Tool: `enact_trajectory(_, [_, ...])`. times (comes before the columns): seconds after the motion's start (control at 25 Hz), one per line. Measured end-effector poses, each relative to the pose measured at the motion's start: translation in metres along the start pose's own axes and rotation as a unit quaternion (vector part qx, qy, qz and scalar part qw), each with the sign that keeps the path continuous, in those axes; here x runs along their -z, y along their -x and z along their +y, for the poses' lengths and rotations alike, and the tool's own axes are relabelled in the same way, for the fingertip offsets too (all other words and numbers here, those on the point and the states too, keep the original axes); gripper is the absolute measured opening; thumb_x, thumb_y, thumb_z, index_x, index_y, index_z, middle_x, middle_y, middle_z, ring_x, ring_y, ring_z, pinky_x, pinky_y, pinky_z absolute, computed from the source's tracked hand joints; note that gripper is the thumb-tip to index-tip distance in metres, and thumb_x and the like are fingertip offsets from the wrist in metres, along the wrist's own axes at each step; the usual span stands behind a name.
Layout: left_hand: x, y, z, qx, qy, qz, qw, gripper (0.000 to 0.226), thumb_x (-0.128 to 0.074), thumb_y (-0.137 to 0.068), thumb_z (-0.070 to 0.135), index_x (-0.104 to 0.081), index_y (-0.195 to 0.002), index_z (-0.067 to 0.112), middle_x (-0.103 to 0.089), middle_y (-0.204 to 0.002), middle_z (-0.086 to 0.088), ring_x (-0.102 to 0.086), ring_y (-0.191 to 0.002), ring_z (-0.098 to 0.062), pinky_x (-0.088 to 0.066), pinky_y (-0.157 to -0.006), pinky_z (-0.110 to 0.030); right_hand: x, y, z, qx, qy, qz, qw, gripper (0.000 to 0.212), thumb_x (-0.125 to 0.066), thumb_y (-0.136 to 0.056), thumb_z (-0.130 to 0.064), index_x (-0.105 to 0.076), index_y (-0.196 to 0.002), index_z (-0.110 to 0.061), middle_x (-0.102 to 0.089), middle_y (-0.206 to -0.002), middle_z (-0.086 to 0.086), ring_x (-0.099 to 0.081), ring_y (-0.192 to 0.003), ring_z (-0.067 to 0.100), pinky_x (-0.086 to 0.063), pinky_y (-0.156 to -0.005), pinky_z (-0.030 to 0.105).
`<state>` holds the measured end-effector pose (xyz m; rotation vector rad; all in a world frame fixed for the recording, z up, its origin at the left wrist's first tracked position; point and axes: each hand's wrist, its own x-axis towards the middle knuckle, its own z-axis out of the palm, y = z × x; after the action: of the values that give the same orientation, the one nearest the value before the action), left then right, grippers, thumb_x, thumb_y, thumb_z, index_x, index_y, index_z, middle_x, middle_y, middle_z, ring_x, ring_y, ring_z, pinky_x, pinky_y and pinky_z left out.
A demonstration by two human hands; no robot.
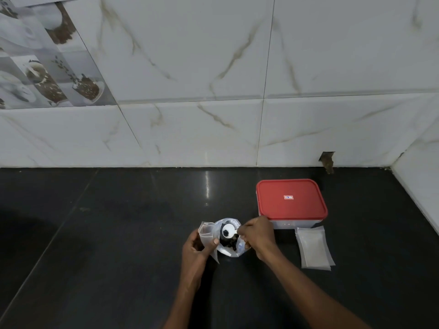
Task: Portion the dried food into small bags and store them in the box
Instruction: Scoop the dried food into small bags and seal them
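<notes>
My left hand [198,245] holds a small clear bag [206,233] upright with its mouth open. Right beside it stands a larger clear bag [229,251] with dark dried food [229,241] inside. My right hand [257,235] grips the handle of a white spoon [229,230], whose bowl carries a bit of the dark food above the larger bag. The box [293,220], white with a red lid [291,199] closed on it, sits to the right. A stack of empty small bags [313,248] lies flat in front of the box.
Everything rests on a black glossy counter [118,233]. A white marble-tiled wall [213,91] rises behind it, and another wall closes the right corner [418,181]. A small hole in the tile [327,160] is behind the box.
</notes>
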<state>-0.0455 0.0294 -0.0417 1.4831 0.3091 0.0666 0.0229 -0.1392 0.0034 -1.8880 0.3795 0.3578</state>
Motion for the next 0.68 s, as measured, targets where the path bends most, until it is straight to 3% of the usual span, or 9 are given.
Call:
enact_trajectory(0.08, [0.001,-0.004,-0.002,0.006,-0.032,0.011,0.999,0.043,-0.081,-0.079,0.000,-0.069,-0.119,0.013,-0.076,-0.110,-0.006,-0.073,-0.103,-0.023,-0.059,-0.081,-0.029,0.012,0.008,-0.004,0.015,-0.034,0.003,0.999,0.013,-0.064,-0.076,0.008,-0.067,-0.064,0.009,-0.058,-0.050,0.015,-0.051,-0.039,0.021,-0.044,-0.042,0.027])
enact_trajectory(0.16, [0.001,-0.007,-0.002,0.014,-0.062,0.018,0.998,0.052,-0.087,-0.072,0.008,-0.068,-0.120,0.018,-0.075,-0.113,-0.004,-0.073,-0.103,-0.018,-0.059,-0.083,-0.029,0.020,0.015,-0.011,0.057,-0.053,0.005,0.997,0.014,-0.065,-0.078,0.005,-0.070,-0.065,0.004,-0.060,-0.051,0.013,-0.053,-0.041,0.022,-0.045,-0.042,0.027])
enact_trajectory(0.28, [-0.003,-0.006,0.002,0.006,-0.114,0.038,0.993,0.055,-0.089,-0.069,0.009,-0.066,-0.116,0.025,-0.072,-0.114,0.004,-0.070,-0.099,-0.001,-0.056,-0.081,-0.020,0.017,0.028,-0.020,0.218,0.034,0.036,0.975,0.013,-0.066,-0.081,-0.008,-0.075,-0.071,-0.006,-0.067,-0.061,0.000,-0.061,-0.050,0.015,-0.047,-0.049,0.025])
enact_trajectory(0.32, [-0.004,-0.006,0.004,0.001,-0.126,0.041,0.991,0.055,-0.090,-0.067,0.011,-0.066,-0.113,0.028,-0.071,-0.112,0.006,-0.069,-0.097,0.002,-0.055,-0.081,-0.019,0.012,0.032,-0.018,0.307,0.114,0.061,0.943,0.014,-0.064,-0.083,-0.014,-0.074,-0.075,-0.009,-0.067,-0.068,-0.001,-0.062,-0.057,0.014,-0.047,-0.054,0.025])
enact_trajectory(0.4, [-0.006,-0.005,0.007,-0.002,-0.140,0.043,0.989,0.057,-0.091,-0.058,0.028,-0.066,-0.109,0.034,-0.071,-0.110,0.008,-0.068,-0.097,0.003,-0.054,-0.084,-0.022,-0.002,0.038,0.000,0.462,0.293,0.090,0.832,0.010,-0.063,-0.081,-0.020,-0.069,-0.080,-0.012,-0.063,-0.080,0.001,-0.062,-0.065,0.016,-0.049,-0.053,0.029])
enact_trajectory(0.48, [-0.007,-0.006,0.007,-0.004,-0.142,0.045,0.989,0.063,-0.087,-0.052,0.044,-0.066,-0.110,0.035,-0.071,-0.111,0.007,-0.068,-0.099,0.000,-0.053,-0.086,-0.025,-0.009,0.039,0.021,0.539,0.376,0.099,0.747,0.011,-0.070,-0.076,-0.014,-0.066,-0.086,-0.013,-0.062,-0.086,0.002,-0.062,-0.070,0.017,-0.048,-0.049,0.028])
enact_trajectory(0.52, [-0.007,-0.006,0.005,0.000,-0.139,0.047,0.989,0.066,-0.087,-0.051,0.046,-0.066,-0.113,0.034,-0.072,-0.112,0.006,-0.068,-0.101,-0.002,-0.054,-0.088,-0.027,-0.011,0.039,0.029,0.560,0.382,0.109,0.727,0.016,-0.072,-0.075,-0.011,-0.068,-0.090,-0.013,-0.062,-0.088,0.002,-0.061,-0.072,0.016,-0.047,-0.050,0.027])
enact_trajectory(0.68, [-0.006,-0.005,0.005,0.006,-0.130,0.045,0.990,0.068,-0.087,-0.052,0.044,-0.067,-0.115,0.031,-0.072,-0.114,0.006,-0.069,-0.104,-0.005,-0.056,-0.090,-0.031,-0.008,0.036,0.029,0.583,0.369,0.158,0.707,0.016,-0.069,-0.082,-0.012,-0.071,-0.098,-0.012,-0.062,-0.091,0.001,-0.058,-0.074,0.015,-0.048,-0.054,0.026])
